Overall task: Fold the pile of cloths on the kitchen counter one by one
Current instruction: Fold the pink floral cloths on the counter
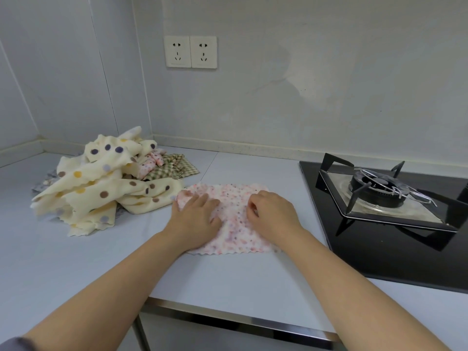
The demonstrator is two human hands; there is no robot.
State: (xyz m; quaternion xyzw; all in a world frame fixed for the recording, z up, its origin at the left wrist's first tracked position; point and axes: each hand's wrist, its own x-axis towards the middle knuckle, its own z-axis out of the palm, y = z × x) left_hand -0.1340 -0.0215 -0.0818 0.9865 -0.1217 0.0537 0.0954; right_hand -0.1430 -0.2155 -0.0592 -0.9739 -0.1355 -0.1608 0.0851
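Note:
A pink speckled cloth (231,196) with a wavy edge lies spread on the pale counter (76,257), in the middle. My left hand (196,219) rests flat on its left part, fingers straight. My right hand (272,211) sits on its right part with the fingers curled in, pinching the fabric. To the left a pile of cloths (101,183) is heaped up: cream ones with coloured dots on top, a green checked one (174,168) and a pink patterned one behind.
A black gas hob (379,239) with a metal pan support (379,191) takes up the right side of the counter. Two wall sockets (191,51) sit on the back wall. The counter's metal front edge (228,323) runs below my forearms.

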